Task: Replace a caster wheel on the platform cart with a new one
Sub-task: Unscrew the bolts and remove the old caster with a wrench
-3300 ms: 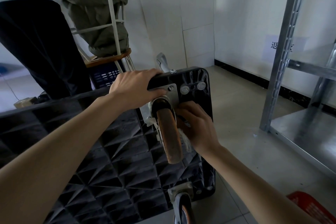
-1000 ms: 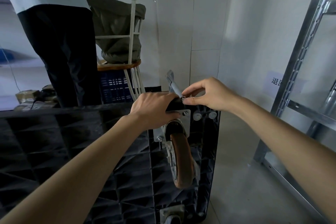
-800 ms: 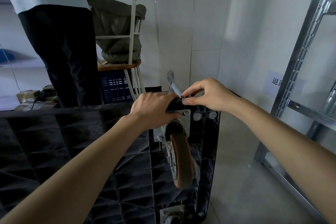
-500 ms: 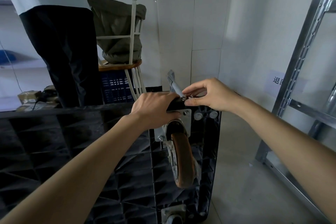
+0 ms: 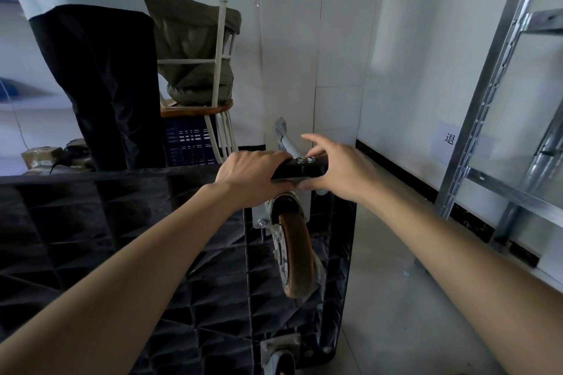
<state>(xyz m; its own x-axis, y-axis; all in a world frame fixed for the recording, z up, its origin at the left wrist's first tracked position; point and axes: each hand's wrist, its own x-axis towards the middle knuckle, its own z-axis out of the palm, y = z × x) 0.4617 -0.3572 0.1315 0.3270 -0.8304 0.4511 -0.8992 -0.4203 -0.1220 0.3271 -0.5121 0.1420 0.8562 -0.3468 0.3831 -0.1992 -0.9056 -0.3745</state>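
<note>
Head view, read from left to right: a standing bystander in a white top and black trousers (image 5: 100, 70) occupies the upper left, beside a white metal-framed chair with a round wooden seat (image 5: 210, 100) carrying a bundled olive-green cloth (image 5: 189, 49), with a dark blue perforated plastic crate (image 5: 189, 143) beneath it. The black ribbed plastic platform cart (image 5: 122, 237) stands tipped on its edge, its underside facing the camera and filling the lower left and centre. The left hand (image 5: 249, 173) grips the cart's upper edge, fingers curled over the top, just left of two small silver nuts (image 5: 305, 159) that show on that edge. Directly below the hand, the worn brown-tyred caster wheel with a silver metal bracket and mounting plate (image 5: 292, 250) is seated on the cart's underside near the top corner. A second grey caster (image 5: 280, 356) sits at the cart's lower edge. A silver tubular cart handle (image 5: 286, 140) projects behind the top edge. The right hand (image 5: 338, 170) rests against the cart's corner just right of the nuts, fingers spread and holding nothing, thumb touching the edge by the mounting plate. At far right stands a grey slotted steel shelving rack (image 5: 487, 100) against the white tiled wall (image 5: 396, 39).
</note>
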